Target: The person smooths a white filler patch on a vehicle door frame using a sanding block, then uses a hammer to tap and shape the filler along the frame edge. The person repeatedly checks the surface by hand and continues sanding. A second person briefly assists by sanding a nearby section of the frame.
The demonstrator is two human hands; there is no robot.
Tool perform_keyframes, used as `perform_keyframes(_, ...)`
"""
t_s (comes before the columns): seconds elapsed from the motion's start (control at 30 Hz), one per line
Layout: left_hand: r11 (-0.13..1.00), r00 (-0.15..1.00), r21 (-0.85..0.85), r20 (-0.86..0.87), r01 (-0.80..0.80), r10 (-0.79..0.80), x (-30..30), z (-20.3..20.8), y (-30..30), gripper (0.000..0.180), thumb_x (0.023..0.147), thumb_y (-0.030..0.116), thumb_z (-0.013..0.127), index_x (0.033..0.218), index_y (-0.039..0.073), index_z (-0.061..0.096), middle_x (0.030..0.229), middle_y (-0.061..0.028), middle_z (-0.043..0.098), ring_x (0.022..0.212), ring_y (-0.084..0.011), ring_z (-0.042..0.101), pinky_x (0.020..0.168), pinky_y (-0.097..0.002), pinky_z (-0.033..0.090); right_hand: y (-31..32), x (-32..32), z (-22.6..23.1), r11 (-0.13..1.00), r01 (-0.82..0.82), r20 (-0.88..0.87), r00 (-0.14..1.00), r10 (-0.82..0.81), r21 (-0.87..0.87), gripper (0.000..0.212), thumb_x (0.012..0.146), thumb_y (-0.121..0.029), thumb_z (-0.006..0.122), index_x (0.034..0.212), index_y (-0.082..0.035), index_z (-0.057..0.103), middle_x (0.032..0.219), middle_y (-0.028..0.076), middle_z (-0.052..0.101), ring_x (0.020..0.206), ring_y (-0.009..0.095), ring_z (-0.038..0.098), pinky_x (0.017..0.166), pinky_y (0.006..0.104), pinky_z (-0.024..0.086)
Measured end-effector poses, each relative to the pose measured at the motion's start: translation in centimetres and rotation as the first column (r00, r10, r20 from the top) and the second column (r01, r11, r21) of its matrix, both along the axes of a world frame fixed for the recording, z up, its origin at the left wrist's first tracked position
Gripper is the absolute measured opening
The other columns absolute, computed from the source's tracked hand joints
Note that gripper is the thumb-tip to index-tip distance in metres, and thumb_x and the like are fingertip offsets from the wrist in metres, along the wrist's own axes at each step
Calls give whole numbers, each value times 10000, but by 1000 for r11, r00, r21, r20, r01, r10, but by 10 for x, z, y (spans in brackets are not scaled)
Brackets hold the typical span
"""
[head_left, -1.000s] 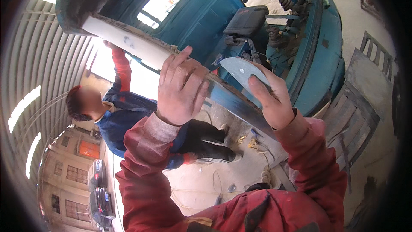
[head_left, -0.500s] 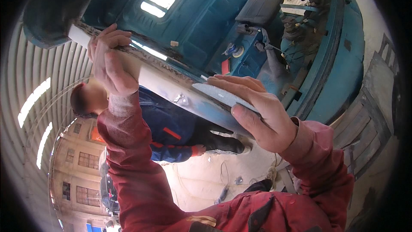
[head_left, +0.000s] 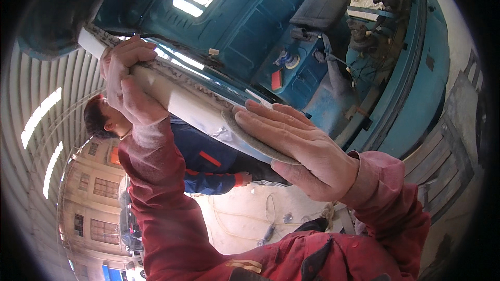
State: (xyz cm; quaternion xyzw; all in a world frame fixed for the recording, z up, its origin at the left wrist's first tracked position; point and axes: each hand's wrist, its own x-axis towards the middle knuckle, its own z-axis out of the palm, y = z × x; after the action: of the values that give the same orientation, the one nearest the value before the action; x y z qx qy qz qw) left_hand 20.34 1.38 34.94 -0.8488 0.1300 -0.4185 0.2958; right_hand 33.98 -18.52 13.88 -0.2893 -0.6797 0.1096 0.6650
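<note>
A pale filler-coated window pillar of a blue vehicle cab slopes across the view, its far edge rough and rusty. My left hand is closed round its upper left part. Lower down, my right hand lies over a piece of sandpaper, holding it against the pillar with long fingers on top and the thumb at the near side. Most of the sandpaper is hidden under the palm. A bare whitish patch shows on the pillar just left of it.
Inside the cab are a dark seat, a small round sander-like tool and a red block. A person in a dark blue jacket stands beyond the pillar. A cable lies on the floor; a wooden pallet is at right.
My right hand has shifted slightly left and nearer along the pillar, and the sandpaper, tilted before, now lies flatter. My left hand keeps its grip. The view has moved a little.
</note>
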Motion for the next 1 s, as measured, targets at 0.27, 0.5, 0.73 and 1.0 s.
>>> perform_keyframes(0.27,994,997,69,-15,79,-78,3,0,-5,210,902,205,561,912,8,633,887,-124,691,871,-287,648,841,-400,495,-4,1,2,997,-75,11,997,75,-16,602,1027,-193,436,1573,39,333,1627,216,359,1559,388,231,1253,486,147)
perform_keyframes(0.5,988,990,-70,53,135,-131,6,0,-5,357,933,321,454,826,58,671,868,-89,690,832,-267,582,914,-371,393,-5,-9,15,987,-149,-121,983,141,-61,626,1069,-300,426,1565,64,314,1614,232,355,1555,346,246,1257,440,150)
perform_keyframes(0.73,986,985,-100,117,135,-123,5,-3,-8,291,867,333,560,797,80,689,788,-71,669,821,-276,603,915,-398,403,-20,-14,17,987,-38,-50,998,31,-157,577,1071,-204,426,1591,13,303,1629,203,357,1567,348,222,1254,449,118)
perform_keyframes(1.0,994,994,-77,84,77,-71,2,-4,-11,361,949,329,475,857,54,690,858,-98,675,841,-322,580,850,-390,427,-15,-19,26,981,129,101,988,-115,-145,583,1062,-175,371,1613,-8,272,1650,198,318,1567,358,214,1252,489,74)
